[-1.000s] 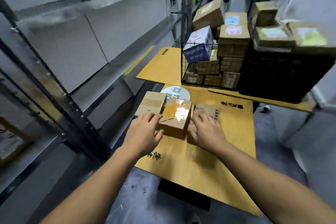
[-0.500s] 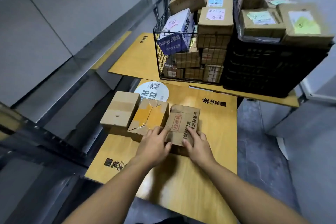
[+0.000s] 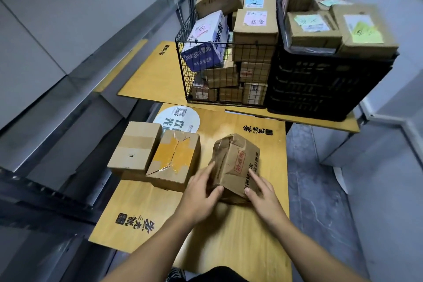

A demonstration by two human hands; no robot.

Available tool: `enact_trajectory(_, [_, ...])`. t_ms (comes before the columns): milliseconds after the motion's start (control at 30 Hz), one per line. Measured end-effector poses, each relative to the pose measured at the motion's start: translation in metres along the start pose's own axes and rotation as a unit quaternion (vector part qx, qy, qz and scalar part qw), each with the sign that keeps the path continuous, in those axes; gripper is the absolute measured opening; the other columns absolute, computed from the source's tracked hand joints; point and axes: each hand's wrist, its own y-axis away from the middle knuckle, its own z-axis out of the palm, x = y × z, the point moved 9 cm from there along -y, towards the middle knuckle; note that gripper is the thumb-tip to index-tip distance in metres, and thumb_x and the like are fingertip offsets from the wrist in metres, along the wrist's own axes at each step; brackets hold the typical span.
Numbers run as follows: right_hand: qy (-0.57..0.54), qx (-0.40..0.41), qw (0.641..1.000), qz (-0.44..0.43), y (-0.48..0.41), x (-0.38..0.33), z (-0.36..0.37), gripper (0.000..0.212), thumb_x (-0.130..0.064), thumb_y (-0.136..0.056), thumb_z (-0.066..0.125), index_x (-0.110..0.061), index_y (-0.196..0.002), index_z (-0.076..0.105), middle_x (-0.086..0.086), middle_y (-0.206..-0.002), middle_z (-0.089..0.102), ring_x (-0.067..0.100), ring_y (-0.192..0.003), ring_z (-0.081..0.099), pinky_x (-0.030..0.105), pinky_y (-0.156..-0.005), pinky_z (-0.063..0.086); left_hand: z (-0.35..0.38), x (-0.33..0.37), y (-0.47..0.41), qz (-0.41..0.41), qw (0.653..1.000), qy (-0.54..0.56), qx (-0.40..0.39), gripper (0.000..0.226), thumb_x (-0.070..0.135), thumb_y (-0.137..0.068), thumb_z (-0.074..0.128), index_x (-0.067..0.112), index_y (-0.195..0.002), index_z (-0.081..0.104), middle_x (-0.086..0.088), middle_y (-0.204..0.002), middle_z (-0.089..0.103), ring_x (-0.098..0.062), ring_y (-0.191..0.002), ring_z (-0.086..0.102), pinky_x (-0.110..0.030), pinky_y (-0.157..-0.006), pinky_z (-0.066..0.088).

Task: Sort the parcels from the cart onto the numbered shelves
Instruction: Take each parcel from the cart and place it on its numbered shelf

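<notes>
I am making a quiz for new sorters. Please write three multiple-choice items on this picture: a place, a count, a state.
1. The wire basket stands: A) left of the black crate, B) right of it, C) on top of it.
2. Cardboard boxes at the near wooden board: A) one, B) three, C) six.
3. The crumpled box is: A) untouched, B) held by one hand, C) held by both hands.
Key: 1A, the basket sits at the crate's left; 2B, plain box, taped box, crumpled box; 3C, left hand and right hand grip its sides.
</notes>
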Motion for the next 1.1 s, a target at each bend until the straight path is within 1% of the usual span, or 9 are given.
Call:
enact_trajectory(100, [0.036,0.015,0.999,0.018,0.0,0.009,-0.011,0.05,-0.03,-0.101,0.056,-0.049,-0.145,0.041,0.004,-0.159,0.026,0.022,-0.148,0.024,0.03,-0.113,0.022,-0.002,-0.008,-0.001,-0.019,1.0,0.009,0.008,0.052,0.043,-0.093,0.053,0.029,-0.142,0.045,0.005,-0.145,0.041,-0.013,-0.135,0.036,-0.027,-0.109,0.029])
enact_trajectory(267, [0.088,0.083,0.991,0.053,-0.004,0.005,-0.036,0.053,-0.052,-0.098,0.051,-0.033,-0.147,0.047,0.006,-0.158,0.032,0.027,-0.144,0.031,0.043,-0.117,0.029,0.017,-0.007,-0.008,-0.022,0.999,-0.011,-0.028,0.049,0.04,-0.095,0.055,0.035,-0.143,0.044,0.004,-0.15,0.035,-0.012,-0.138,0.031,-0.025,-0.111,0.025])
enact_trajectory(433, [0.038,0.128,0.991,-0.015,0.002,-0.02,-0.047,0.069,-0.052,-0.093,0.06,-0.036,-0.153,0.032,0.002,-0.151,0.042,0.026,-0.135,0.045,0.044,-0.108,0.042,0.048,-0.003,-0.007,-0.018,0.995,-0.02,-0.097,0.058,0.046,-0.094,0.055,0.037,-0.147,0.034,0.007,-0.145,0.042,-0.008,-0.129,0.042,-0.027,-0.107,0.035])
enact_trajectory(567, [0.038,0.109,0.993,-0.008,0.001,-0.011,-0.044,0.062,-0.039,-0.094,0.066,-0.037,-0.15,0.038,0.001,-0.148,0.048,0.024,-0.132,0.048,0.043,-0.106,0.044,0.054,-0.005,-0.002,-0.017,0.995,-0.012,-0.097,0.058,0.047,-0.093,0.055,0.04,-0.146,0.033,0.012,-0.141,0.045,-0.006,-0.125,0.046,-0.028,-0.103,0.039])
enact_trajectory(667, [-0.043,0.078,0.996,-0.012,-0.001,-0.003,-0.038,0.05,-0.028,-0.097,0.065,-0.037,-0.143,0.047,0.002,-0.145,0.051,0.023,-0.131,0.051,0.047,-0.107,0.046,0.049,-0.006,-0.001,-0.019,0.996,0.007,-0.085,0.055,0.043,-0.094,0.056,0.038,-0.145,0.037,0.012,-0.137,0.047,-0.005,-0.123,0.047,-0.028,-0.103,0.04])
enact_trajectory(767, [-0.174,0.036,0.984,-0.01,0.001,0.005,-0.027,0.045,-0.015,-0.098,0.062,-0.043,-0.132,0.054,-0.001,-0.139,0.057,0.018,-0.121,0.062,0.036,-0.097,0.055,0.039,-0.002,0.002,-0.003,0.997,0.021,-0.07,0.052,0.044,-0.092,0.057,0.032,-0.141,0.045,0.013,-0.132,0.05,-0.001,-0.12,0.048,-0.022,-0.1,0.039])
enact_trajectory(900, [-0.305,-0.016,0.951,0.041,0.005,0.024,-0.012,0.049,-0.009,-0.099,0.058,-0.039,-0.138,0.054,-0.001,-0.135,0.059,0.022,-0.116,0.067,0.05,-0.097,0.054,0.024,-0.001,0.003,0.0,0.999,0.044,-0.029,0.043,0.038,-0.095,0.058,0.027,-0.136,0.053,0.012,-0.132,0.052,0.01,-0.12,0.043,-0.011,-0.099,0.035])
enact_trajectory(1033, [-0.222,-0.016,0.975,0.024,0.007,0.023,-0.03,0.048,-0.01,-0.1,0.057,-0.042,-0.136,0.053,-0.005,-0.138,0.054,0.015,-0.12,0.062,0.031,-0.1,0.053,0.023,-0.006,0.001,-0.013,1.0,-0.011,-0.025,0.046,0.034,-0.095,0.058,0.023,-0.14,0.05,0.005,-0.139,0.045,-0.004,-0.128,0.039,-0.012,-0.102,0.026])
enact_trajectory(1100, [-0.1,-0.001,0.995,0.029,0.005,0.028,-0.045,0.048,-0.017,-0.1,0.06,-0.039,-0.141,0.051,0.001,-0.141,0.046,0.018,-0.128,0.052,0.034,-0.11,0.043,0.028,-0.008,-0.001,-0.024,0.999,-0.016,-0.035,0.049,0.036,-0.094,0.059,0.025,-0.141,0.048,0.003,-0.141,0.042,-0.008,-0.131,0.037,-0.012,-0.102,0.023])
